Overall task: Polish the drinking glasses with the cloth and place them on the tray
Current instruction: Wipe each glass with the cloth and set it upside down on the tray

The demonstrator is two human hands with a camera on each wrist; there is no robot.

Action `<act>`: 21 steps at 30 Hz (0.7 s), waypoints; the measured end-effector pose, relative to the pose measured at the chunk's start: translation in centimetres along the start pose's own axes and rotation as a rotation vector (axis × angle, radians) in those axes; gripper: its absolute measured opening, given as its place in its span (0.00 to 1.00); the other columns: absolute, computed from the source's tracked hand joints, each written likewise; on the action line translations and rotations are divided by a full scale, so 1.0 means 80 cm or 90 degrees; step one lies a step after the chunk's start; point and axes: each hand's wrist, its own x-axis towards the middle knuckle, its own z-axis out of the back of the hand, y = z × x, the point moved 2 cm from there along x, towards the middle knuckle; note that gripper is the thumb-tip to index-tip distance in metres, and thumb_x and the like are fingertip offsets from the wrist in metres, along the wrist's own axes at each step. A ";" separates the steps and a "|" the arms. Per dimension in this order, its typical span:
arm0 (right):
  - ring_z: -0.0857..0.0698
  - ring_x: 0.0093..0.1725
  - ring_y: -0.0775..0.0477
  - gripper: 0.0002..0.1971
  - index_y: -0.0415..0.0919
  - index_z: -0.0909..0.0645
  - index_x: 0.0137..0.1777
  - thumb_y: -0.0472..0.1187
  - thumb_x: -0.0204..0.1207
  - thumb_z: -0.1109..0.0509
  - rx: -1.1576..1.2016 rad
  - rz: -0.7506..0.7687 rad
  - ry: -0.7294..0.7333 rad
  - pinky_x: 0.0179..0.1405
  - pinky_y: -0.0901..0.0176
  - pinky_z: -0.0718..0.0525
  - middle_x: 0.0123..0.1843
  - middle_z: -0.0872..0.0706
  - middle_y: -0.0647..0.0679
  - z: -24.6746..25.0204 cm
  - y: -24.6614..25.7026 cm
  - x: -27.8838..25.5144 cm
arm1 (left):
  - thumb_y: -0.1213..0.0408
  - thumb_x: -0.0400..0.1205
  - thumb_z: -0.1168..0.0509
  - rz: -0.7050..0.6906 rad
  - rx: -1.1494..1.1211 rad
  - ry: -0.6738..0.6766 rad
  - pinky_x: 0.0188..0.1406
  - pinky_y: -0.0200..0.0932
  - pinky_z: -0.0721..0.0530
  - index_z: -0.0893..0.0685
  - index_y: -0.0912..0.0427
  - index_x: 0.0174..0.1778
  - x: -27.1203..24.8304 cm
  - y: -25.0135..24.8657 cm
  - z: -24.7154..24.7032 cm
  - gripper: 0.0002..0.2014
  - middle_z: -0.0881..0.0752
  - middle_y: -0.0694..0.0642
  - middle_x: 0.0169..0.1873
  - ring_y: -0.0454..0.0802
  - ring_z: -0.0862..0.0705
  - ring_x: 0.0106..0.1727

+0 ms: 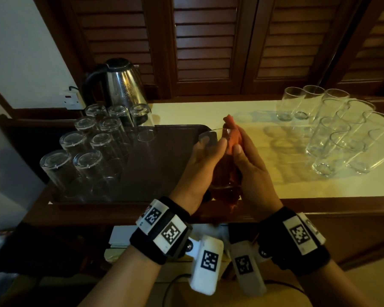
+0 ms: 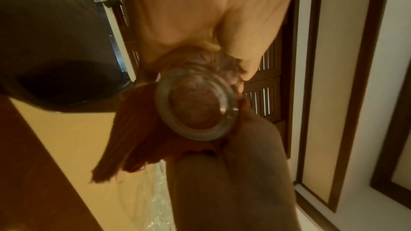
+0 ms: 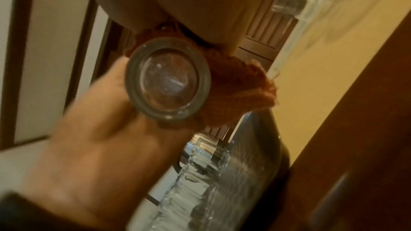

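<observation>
Glass (image 1: 222, 173) between both hands' fingers (image 1: 208, 149), cloth-wrapped (image 1: 232, 134)

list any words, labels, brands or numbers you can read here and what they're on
No readable text in any view.
Wrist bands: black-and-white square marker patterns only, no letters or numbers.
Kettle: no brand or label can be made out.
Wall socket: a small red mark, too small to read.
Glasses and tray: plain.

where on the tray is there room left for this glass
The tray's right half is bare, between the upturned glasses and its right rim. The left half is crowded. The counter behind the hands is also bare, up to the unpolished glasses.
</observation>
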 end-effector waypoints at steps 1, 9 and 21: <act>0.13 0.68 0.48 0.20 0.52 0.28 0.81 0.43 0.91 0.47 0.078 -0.053 0.008 0.57 0.53 0.11 0.70 0.13 0.49 0.000 -0.001 0.001 | 0.43 0.78 0.38 0.006 -0.021 0.023 0.58 0.50 0.11 0.22 0.58 0.72 0.000 -0.001 0.000 0.30 0.12 0.59 0.59 0.52 0.11 0.57; 0.27 0.81 0.50 0.23 0.61 0.34 0.82 0.48 0.88 0.44 -0.221 0.076 -0.009 0.80 0.38 0.27 0.82 0.27 0.55 0.008 -0.002 0.007 | 0.50 0.87 0.38 0.018 0.022 -0.024 0.65 0.51 0.17 0.30 0.47 0.74 0.007 -0.001 0.004 0.20 0.14 0.51 0.61 0.47 0.14 0.62; 0.22 0.76 0.56 0.24 0.49 0.34 0.85 0.36 0.91 0.48 -0.018 -0.012 -0.012 0.71 0.60 0.18 0.78 0.22 0.56 0.001 -0.006 0.010 | 0.56 0.86 0.36 0.010 0.003 -0.024 0.57 0.48 0.14 0.25 0.48 0.71 0.008 -0.006 0.007 0.17 0.13 0.54 0.61 0.49 0.12 0.59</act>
